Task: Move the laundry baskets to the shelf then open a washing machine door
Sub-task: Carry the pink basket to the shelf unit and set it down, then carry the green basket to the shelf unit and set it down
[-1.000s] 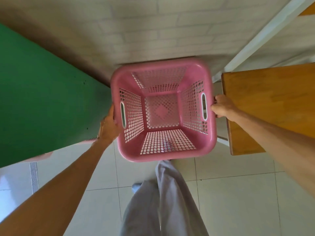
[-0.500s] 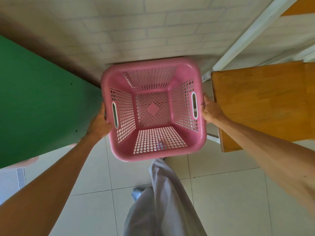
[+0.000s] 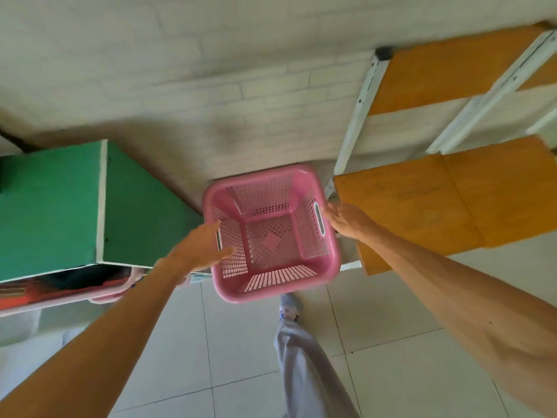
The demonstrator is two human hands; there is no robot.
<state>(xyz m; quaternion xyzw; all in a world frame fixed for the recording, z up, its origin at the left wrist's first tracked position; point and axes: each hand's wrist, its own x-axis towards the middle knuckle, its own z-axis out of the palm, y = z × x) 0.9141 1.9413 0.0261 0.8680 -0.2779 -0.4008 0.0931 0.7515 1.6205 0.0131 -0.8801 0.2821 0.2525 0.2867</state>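
An empty pink laundry basket (image 3: pixel 272 285) with perforated walls and grey handle slots stands low between a green box and the wooden shelf (image 3: pixel 422 203), close to the brick wall. My left hand (image 3: pixel 200 247) hovers over the basket's left rim, fingers stretched out and off the handle. At the right handle slot, my right hand (image 3: pixel 346 220) has loose fingers that touch the rim without clear grip. No washing machine is in view.
The green box (image 3: pixel 60 203) sits left of the basket, and a second pink basket edge (image 3: pixel 111 294) with dark cloth shows under it. A white metal shelf post (image 3: pixel 357 122) rises right of the basket. My grey trouser leg (image 3: pixel 301 363) stands on the tiled floor.
The basket has gone down and away from me, between the green box and the shelf. My left hand has come off its handle and opened; the right hand's grip has loosened.
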